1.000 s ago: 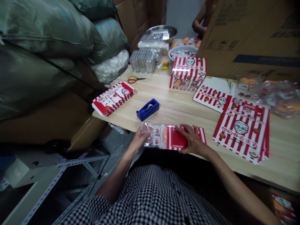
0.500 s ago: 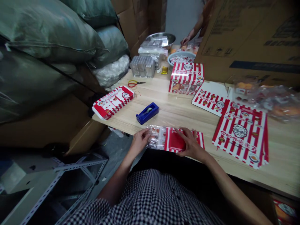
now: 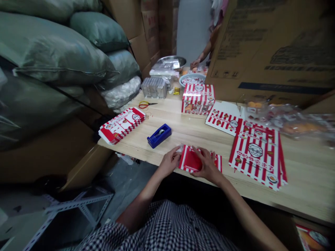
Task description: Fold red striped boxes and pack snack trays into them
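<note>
At the table's near edge lies a small red-and-white striped cardboard box (image 3: 188, 158), flat and with its long side toward me. My right hand (image 3: 208, 164) grips it from above, thumb at the near side and fingers over the red panel. At the box's left end, my left hand (image 3: 169, 162) has its fingers curled against the opening. A bit of a clear plastic packet (image 3: 180, 149) shows between those fingers and the box; the rest of the packet is hidden. Just beyond stands a blue tape dispenser (image 3: 159, 135).
Left of the dispenser are a stack of folded striped boxes (image 3: 121, 125) and scissors (image 3: 147, 104). A filled striped box (image 3: 198, 99) stands farther back. Flat striped cartons (image 3: 256, 153) lie right, near bagged items (image 3: 295, 122). Another person's hand (image 3: 195, 63) is behind.
The clear packet, which stuck out well to the left of the box, has gone almost wholly into it. My left hand has moved right, up to the opening. The camera view has shifted.
</note>
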`<action>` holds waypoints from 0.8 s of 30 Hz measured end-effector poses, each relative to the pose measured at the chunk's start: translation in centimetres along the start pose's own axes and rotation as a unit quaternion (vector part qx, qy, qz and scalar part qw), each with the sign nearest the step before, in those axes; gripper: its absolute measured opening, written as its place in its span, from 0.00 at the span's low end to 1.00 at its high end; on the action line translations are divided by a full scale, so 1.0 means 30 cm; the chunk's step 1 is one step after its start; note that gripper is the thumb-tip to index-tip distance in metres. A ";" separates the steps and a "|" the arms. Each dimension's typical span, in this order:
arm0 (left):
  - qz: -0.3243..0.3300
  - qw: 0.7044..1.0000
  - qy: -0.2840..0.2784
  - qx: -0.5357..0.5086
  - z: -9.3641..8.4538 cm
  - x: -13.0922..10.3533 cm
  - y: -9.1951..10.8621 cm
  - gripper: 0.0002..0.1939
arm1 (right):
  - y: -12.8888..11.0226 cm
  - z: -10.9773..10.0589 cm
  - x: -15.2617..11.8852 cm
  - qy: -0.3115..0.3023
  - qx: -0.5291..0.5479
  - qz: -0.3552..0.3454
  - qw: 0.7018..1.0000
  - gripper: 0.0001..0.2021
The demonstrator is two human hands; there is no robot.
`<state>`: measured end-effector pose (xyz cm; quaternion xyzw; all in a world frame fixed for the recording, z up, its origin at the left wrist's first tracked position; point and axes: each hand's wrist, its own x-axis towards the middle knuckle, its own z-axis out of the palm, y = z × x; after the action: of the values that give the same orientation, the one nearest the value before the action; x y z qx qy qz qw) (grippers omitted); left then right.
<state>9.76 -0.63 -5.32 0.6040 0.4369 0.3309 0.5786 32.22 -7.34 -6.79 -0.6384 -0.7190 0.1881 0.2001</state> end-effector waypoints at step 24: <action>0.080 0.979 -0.168 -0.084 0.129 -0.078 0.382 0.22 | -0.296 -0.179 -0.132 0.436 0.523 0.180 0.710 0.16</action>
<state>13.99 -3.75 5.82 0.6331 0.2542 0.3057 0.6641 27.99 -12.20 2.24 -0.5603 -0.2103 0.2674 0.7552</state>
